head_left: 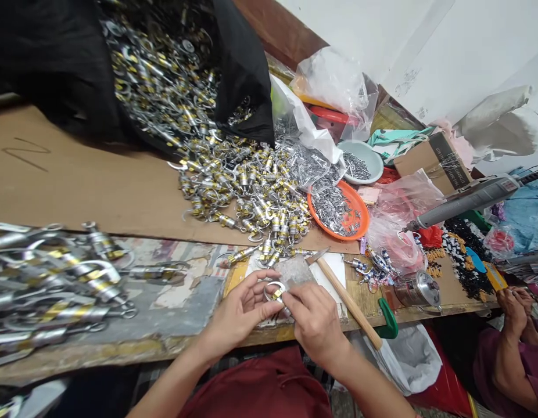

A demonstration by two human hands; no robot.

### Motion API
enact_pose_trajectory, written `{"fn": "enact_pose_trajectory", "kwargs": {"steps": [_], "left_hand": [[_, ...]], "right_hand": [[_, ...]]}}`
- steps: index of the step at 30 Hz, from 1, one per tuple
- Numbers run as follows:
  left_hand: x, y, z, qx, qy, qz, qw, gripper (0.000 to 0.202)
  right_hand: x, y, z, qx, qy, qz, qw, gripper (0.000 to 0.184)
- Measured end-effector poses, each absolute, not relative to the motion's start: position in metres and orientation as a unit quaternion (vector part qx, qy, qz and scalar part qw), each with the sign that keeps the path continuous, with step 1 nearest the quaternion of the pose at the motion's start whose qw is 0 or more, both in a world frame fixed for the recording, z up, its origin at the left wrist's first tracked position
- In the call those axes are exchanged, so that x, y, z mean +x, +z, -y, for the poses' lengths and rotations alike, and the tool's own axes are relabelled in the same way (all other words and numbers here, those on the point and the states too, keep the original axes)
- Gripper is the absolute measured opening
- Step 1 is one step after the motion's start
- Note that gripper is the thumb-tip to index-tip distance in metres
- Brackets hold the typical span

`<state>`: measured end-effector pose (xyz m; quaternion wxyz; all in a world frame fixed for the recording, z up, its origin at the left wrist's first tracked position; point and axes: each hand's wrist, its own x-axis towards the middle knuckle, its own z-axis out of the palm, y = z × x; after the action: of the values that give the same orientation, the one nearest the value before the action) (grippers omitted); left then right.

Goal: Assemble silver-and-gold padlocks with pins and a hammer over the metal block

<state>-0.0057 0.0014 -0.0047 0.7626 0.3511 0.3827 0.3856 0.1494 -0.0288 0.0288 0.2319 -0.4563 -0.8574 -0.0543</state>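
Observation:
Near the table's front edge, my left hand (pixel 240 307) has its thumb and fingers closed around a small silver metal piece (pixel 276 288) with a curved hook-like end and a yellow part. My right hand (pixel 316 319) pinches the same piece from the other side; its lower part is hidden by the fingers. Just behind the hands is a grey metal block (pixel 295 274). To its right lies a hammer (pixel 347 302) with a wooden handle. A big heap of similar silver-and-yellow metal pieces (pixel 260 197) spreads out from a black bag (pixel 245 75).
More metal pieces (pixel 77 284) lie at the left. An orange dish (pixel 356 226) and a pale bowl (pixel 373 159) hold small metal parts. An electric screwdriver (pixel 465 203) hangs at the right, above a metal canister (pixel 419 290). A co-worker's hands (pixel 515 307) are at the far right.

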Motion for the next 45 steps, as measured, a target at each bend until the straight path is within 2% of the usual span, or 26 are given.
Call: {"fn": "enact_pose_trajectory", "kwargs": {"steps": [9, 17, 22, 28, 40, 45], "left_hand": [[-0.006, -0.012, 0.0, 0.342, 0.393, -0.391, 0.759, 0.044], [-0.007, -0.007, 0.0, 0.34, 0.389, -0.409, 0.752, 0.04], [-0.007, -0.005, 0.001, 0.35, 0.395, -0.429, 0.733, 0.038], [-0.006, -0.007, 0.005, 0.377, 0.405, -0.43, 0.713, 0.029], [-0.002, -0.016, 0.009, 0.434, 0.382, -0.428, 0.695, 0.024], [0.0, -0.018, 0.011, 0.465, 0.387, -0.432, 0.669, 0.024]], "right_hand": [[0.15, 0.028, 0.039, -0.484, -0.069, 0.855, 0.173, 0.029], [0.145, 0.027, 0.044, -0.515, -0.067, 0.834, 0.187, 0.03], [0.146, 0.023, 0.043, -0.526, -0.042, 0.822, 0.213, 0.028], [0.148, 0.016, 0.043, -0.521, -0.027, 0.801, 0.293, 0.031], [0.144, 0.007, 0.045, -0.532, -0.04, 0.789, 0.306, 0.028], [0.143, 0.0, 0.046, -0.536, -0.041, 0.773, 0.337, 0.027]]}}
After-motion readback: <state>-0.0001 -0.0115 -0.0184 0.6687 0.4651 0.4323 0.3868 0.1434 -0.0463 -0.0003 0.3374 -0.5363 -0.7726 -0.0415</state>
